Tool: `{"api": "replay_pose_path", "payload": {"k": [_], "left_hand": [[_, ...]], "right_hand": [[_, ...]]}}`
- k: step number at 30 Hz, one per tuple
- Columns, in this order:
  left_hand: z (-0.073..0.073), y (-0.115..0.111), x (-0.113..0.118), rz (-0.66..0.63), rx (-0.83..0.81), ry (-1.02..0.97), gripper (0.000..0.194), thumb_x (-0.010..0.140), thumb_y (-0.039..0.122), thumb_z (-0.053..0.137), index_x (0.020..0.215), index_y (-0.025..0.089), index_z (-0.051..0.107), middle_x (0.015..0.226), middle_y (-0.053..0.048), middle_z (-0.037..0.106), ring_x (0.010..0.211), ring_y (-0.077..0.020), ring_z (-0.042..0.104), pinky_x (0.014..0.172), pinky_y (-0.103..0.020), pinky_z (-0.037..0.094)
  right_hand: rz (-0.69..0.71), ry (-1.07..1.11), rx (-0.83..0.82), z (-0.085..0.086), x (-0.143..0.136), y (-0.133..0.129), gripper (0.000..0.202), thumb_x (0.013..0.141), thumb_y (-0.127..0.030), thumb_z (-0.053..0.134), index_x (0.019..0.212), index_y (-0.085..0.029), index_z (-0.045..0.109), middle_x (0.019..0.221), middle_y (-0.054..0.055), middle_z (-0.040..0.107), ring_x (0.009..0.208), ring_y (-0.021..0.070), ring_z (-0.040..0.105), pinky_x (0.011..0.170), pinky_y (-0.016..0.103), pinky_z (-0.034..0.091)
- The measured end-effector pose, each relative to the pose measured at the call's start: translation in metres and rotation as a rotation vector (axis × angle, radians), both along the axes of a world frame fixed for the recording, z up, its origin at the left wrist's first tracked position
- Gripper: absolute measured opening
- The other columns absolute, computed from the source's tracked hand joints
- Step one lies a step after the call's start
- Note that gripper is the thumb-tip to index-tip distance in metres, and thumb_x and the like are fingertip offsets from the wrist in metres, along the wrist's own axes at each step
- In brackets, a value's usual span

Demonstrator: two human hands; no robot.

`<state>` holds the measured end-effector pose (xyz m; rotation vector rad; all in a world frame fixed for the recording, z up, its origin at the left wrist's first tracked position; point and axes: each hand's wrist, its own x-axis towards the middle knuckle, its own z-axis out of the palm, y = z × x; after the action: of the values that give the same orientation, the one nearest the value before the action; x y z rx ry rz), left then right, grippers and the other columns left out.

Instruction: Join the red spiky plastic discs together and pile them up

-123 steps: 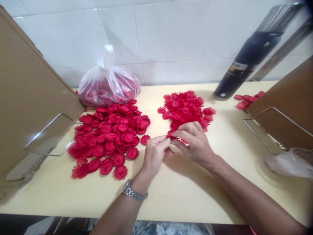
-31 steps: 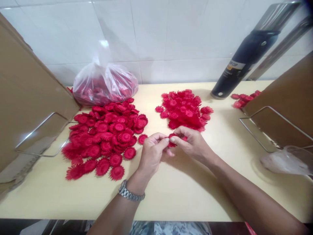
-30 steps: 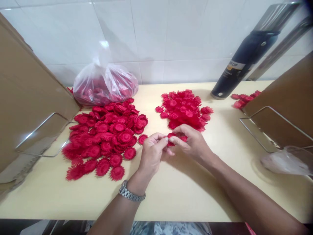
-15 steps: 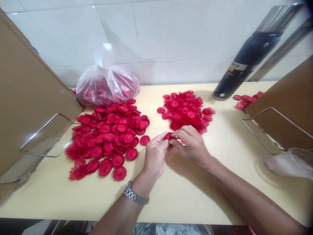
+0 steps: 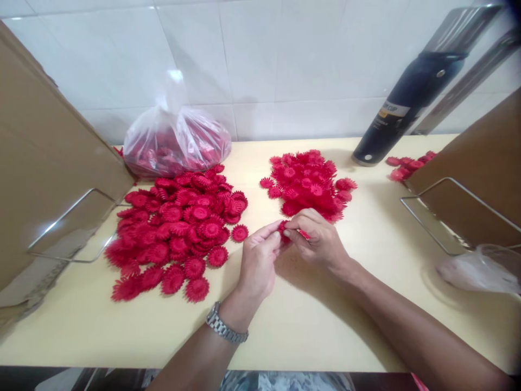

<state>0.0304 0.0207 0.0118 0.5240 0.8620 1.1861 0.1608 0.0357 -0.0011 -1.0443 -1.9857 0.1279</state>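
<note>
Between my two hands is a small red flower-like disc (image 5: pixel 284 230) with a notched edge. My left hand (image 5: pixel 261 255) pinches its left side with thumb and fingers. On its right side, the thumb and index finger of my right hand (image 5: pixel 315 237) grip the same disc; a bit of red also shows between the right fingers. To the left lies a large heap of red toothed discs (image 5: pixel 179 228). Just beyond my right hand is a smaller pile of red petalled discs (image 5: pixel 305 179), brighter and looser in look.
A tied plastic bag (image 5: pixel 177 141) of red pieces stands against the tiled wall. At the back right is a dark blue thermos (image 5: pixel 407 103). Cardboard boxes (image 5: pixel 52 125) with wire handles flank both sides. A clear plastic cup or bag (image 5: pixel 480 270) and a few red pieces (image 5: pixel 409 165) lie right.
My fingers have shifted slightly on the red disc, which now shows more of its notched edge. The view has moved a little; the piles look the same.
</note>
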Motion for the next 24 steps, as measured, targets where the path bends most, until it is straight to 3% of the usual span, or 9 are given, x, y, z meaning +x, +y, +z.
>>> {"api": "replay_pose_path", "payload": {"k": [7, 11, 13, 16, 20, 24], "left_hand": [[-0.003, 0.002, -0.003, -0.039, 0.018, -0.049, 0.025, 0.068, 0.014, 0.063, 0.092, 0.011, 0.068, 0.065, 0.000, 0.060, 0.059, -0.0072, 0.052, 0.063, -0.022, 0.042], [-0.003, 0.003, -0.004, -0.004, 0.020, -0.009, 0.027, 0.068, 0.014, 0.064, 0.095, 0.012, 0.065, 0.074, -0.002, 0.065, 0.064, -0.0092, 0.057, 0.058, -0.020, 0.041], [-0.002, 0.003, -0.004, -0.002, 0.017, 0.040, 0.029, 0.070, 0.016, 0.065, 0.099, 0.013, 0.064, 0.073, -0.002, 0.066, 0.063, -0.0091, 0.058, 0.056, -0.019, 0.041], [0.000, 0.002, -0.005, -0.040, 0.065, 0.097, 0.028, 0.074, 0.019, 0.062, 0.102, 0.013, 0.064, 0.080, -0.004, 0.068, 0.070, -0.0094, 0.060, 0.066, -0.020, 0.045], [0.003, 0.000, -0.007, -0.128, 0.096, 0.110, 0.026, 0.078, 0.023, 0.059, 0.100, 0.011, 0.064, 0.086, -0.007, 0.069, 0.074, -0.0122, 0.063, 0.077, -0.026, 0.047], [0.005, 0.000, -0.008, -0.084, 0.100, 0.158, 0.027, 0.078, 0.026, 0.059, 0.100, 0.011, 0.062, 0.085, -0.007, 0.069, 0.067, -0.0136, 0.064, 0.075, -0.030, 0.049]], "right_hand": [[0.039, 0.001, 0.000, 0.002, 0.002, 0.000, 0.014, 0.087, -0.013, 0.046, 0.081, -0.017, 0.058, 0.072, 0.006, 0.059, 0.068, 0.0168, 0.054, 0.057, 0.029, 0.045], [0.105, -0.070, 0.040, -0.001, 0.002, 0.001, 0.014, 0.086, -0.026, 0.054, 0.095, -0.016, 0.059, 0.084, 0.009, 0.060, 0.079, 0.0188, 0.055, 0.066, 0.031, 0.048], [0.076, -0.154, 0.077, -0.003, 0.001, 0.001, 0.021, 0.083, -0.033, 0.059, 0.095, -0.015, 0.059, 0.085, 0.010, 0.060, 0.080, 0.0209, 0.054, 0.067, 0.034, 0.047], [0.010, -0.195, 0.094, -0.002, 0.002, 0.002, 0.012, 0.086, -0.027, 0.054, 0.085, -0.016, 0.059, 0.077, 0.009, 0.060, 0.073, 0.0200, 0.052, 0.063, 0.034, 0.043], [0.039, 0.035, -0.081, 0.006, 0.008, 0.001, 0.014, 0.088, -0.021, 0.048, 0.079, -0.018, 0.058, 0.071, 0.005, 0.058, 0.067, 0.0156, 0.054, 0.059, 0.028, 0.043], [0.007, 0.275, -0.373, 0.012, 0.010, -0.003, 0.018, 0.086, -0.030, 0.053, 0.072, -0.018, 0.053, 0.067, 0.001, 0.055, 0.061, 0.0128, 0.052, 0.056, 0.026, 0.043]]}}
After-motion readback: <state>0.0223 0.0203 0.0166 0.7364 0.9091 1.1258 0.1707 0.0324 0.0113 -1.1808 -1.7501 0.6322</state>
